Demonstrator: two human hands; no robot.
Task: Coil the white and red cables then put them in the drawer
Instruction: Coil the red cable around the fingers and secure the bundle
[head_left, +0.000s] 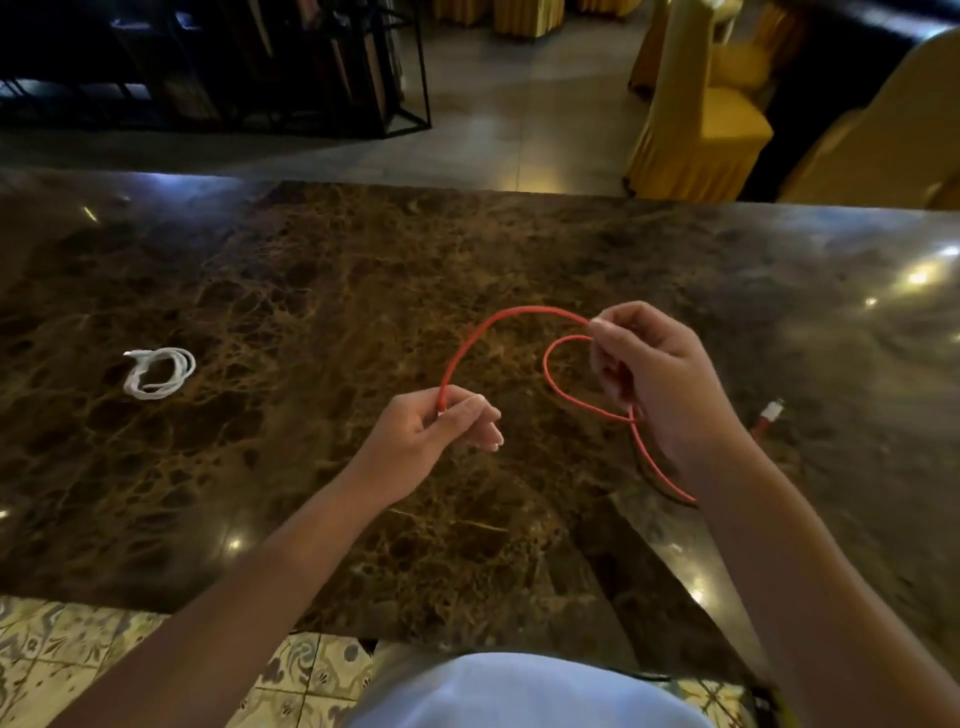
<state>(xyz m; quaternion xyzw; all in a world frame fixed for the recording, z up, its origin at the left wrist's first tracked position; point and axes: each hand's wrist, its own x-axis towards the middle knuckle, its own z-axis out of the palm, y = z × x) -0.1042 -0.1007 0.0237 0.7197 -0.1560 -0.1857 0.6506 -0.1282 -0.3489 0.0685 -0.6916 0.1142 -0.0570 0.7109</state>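
The red cable (498, 317) arcs in the air above the brown marble table (363, 291). My left hand (441, 434) pinches one end of it between thumb and fingers. My right hand (649, 374) grips the cable farther along, where it forms a small loop (550, 379). The rest of the red cable runs down under my right wrist, and its red and white plug (769, 418) lies on the table to the right. The white cable (158, 373) lies coiled on the table at the left, away from both hands. No drawer is in view.
Chairs with yellow covers (696, 119) stand beyond the table's far edge at the right. A dark metal rack (291, 67) stands on the floor at the back left. Patterned floor tiles (62, 654) show below the table's near edge.
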